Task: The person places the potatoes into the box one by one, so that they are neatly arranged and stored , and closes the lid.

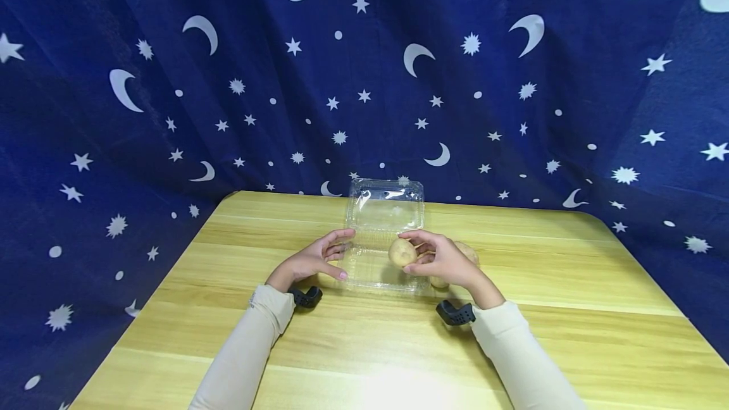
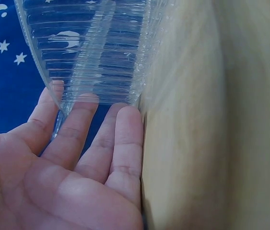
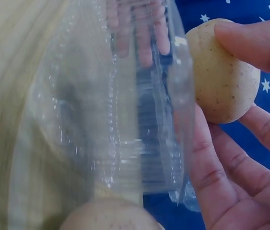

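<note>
A clear plastic clamshell box (image 1: 373, 267) lies on the table, its lid (image 1: 387, 207) standing up at the back. My right hand (image 1: 441, 261) holds a potato (image 1: 402, 252) between thumb and fingers at the box's right side. The right wrist view shows this potato (image 3: 223, 72) just beside the plastic wall, thumb on top. My left hand (image 1: 316, 258) is at the box's left side, thumb apart from the fingers. In the left wrist view its fingers (image 2: 120, 143) lie loosely extended against the ribbed wall. More potatoes sit by the right hand, one behind it (image 1: 468, 252), another below (image 1: 438, 282).
The wooden table (image 1: 228, 309) ends at a dark blue curtain (image 1: 364, 68) with moons and stars. Black straps (image 1: 455, 314) sit on both wrists. One nearby potato (image 3: 111, 215) shows at the bottom of the right wrist view.
</note>
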The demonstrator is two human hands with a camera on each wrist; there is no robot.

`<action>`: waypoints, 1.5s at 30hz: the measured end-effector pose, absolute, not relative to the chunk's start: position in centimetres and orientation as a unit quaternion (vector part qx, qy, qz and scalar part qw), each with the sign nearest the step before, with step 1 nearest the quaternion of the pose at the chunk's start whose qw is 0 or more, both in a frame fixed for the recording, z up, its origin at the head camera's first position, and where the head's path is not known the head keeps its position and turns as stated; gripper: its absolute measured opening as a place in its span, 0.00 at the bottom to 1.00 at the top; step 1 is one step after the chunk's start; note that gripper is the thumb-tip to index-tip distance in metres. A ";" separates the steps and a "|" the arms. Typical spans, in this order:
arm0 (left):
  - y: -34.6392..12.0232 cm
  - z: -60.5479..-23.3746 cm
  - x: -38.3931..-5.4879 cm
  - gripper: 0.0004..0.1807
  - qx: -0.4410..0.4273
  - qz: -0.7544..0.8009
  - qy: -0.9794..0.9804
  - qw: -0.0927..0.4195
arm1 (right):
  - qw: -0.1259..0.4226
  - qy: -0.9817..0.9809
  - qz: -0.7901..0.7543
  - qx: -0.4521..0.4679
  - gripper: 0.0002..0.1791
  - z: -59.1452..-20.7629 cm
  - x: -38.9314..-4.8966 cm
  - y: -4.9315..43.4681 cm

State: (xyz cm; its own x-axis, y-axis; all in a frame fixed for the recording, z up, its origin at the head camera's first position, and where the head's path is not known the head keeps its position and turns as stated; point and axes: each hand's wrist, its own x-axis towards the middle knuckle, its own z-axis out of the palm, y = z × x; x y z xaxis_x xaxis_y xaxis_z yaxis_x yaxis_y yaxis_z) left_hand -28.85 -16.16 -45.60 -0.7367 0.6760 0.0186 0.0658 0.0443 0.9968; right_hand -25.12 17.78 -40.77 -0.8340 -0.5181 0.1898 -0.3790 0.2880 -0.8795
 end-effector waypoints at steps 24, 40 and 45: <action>-16.1 -45.4 -28.8 0.60 0.272 0.640 0.676 0.242 | 0.090 0.809 -0.497 -0.299 0.34 -41.2 -25.4 15.0; -16.1 -45.4 -28.8 0.60 0.269 0.638 0.679 0.241 | 0.101 0.823 -0.479 -0.289 0.35 -41.2 -25.4 13.8; -16.1 -45.5 -28.8 0.60 0.272 0.640 0.676 0.242 | 0.108 0.825 -0.475 -0.285 0.34 -41.3 -25.4 13.2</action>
